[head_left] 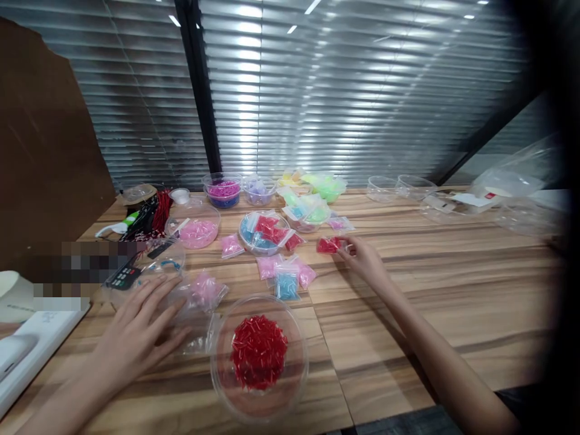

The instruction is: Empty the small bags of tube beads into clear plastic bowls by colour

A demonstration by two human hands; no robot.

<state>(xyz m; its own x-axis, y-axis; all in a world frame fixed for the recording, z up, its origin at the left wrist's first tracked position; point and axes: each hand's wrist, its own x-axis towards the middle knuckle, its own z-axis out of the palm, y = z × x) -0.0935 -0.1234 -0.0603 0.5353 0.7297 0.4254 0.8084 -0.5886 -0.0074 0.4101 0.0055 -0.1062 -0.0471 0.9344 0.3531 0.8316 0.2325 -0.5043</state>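
My right hand [360, 258] is stretched forward, with thumb and fingers pinching the edge of a small clear bag of red tube beads [328, 244] at the table's middle. On the left, my left hand [145, 317] lies with fingers spread over clear empty plastic bags [199, 335]. Between my arms stands a round clear tub [294, 368] with a heap of red tube beads [259, 351]. Beyond it lie a bag of blue beads [287, 281] and bags of pink beads [304, 273]. A tub of blue beads [248, 235] has red bags on top.
Tubs of pink beads [198, 233], purple beads [224, 190] and green bags [330, 188] line the back. Empty clear tubs [381, 188] stand back right. A white power strip [43, 329] and a remote-like keypad [124, 277] are at left.
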